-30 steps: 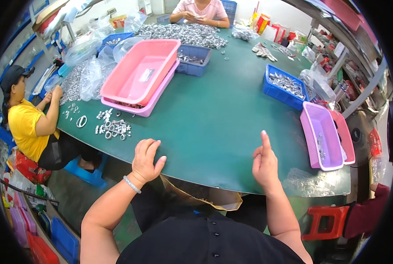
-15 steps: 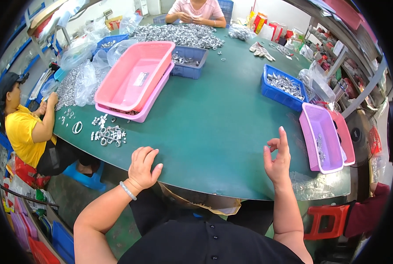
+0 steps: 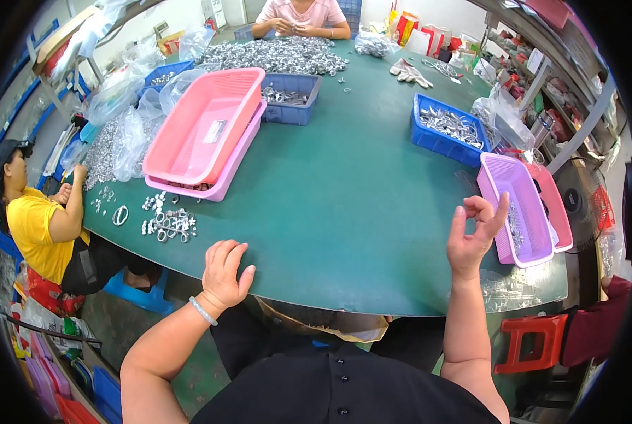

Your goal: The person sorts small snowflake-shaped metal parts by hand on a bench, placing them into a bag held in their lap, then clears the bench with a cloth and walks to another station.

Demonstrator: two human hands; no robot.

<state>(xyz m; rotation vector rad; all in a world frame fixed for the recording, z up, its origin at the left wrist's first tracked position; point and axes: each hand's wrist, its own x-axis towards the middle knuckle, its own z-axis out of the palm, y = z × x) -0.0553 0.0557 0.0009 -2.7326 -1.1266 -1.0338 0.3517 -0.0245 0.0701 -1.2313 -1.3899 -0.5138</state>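
Note:
My left hand (image 3: 224, 275) rests at the table's near edge, its fingers extended and the thumb apart, with nothing in it. A pale bangle circles that wrist. Beyond it lies a small group of silvery metal rings and pieces (image 3: 170, 223). My right hand (image 3: 476, 237) is raised at the right, beside the purple basket (image 3: 484, 185). Its index finger and thumb stretch out, the other fingers bend, and no object shows in it. Small metal parts (image 3: 515, 225) lie inside that basket.
A green table (image 3: 330, 212) stretches ahead. Pink baskets (image 3: 249, 106) are stacked at the left, near a grey-blue bin (image 3: 303, 112). A blue bin (image 3: 435, 140) of metal parts sits at the right. Two people work at the far and left sides. A red stool (image 3: 535, 325) stands lower right.
My right hand has moved right, toward the purple basket, and its fingers have tilted to the right. My left hand has shifted slightly left. The view has moved a little.

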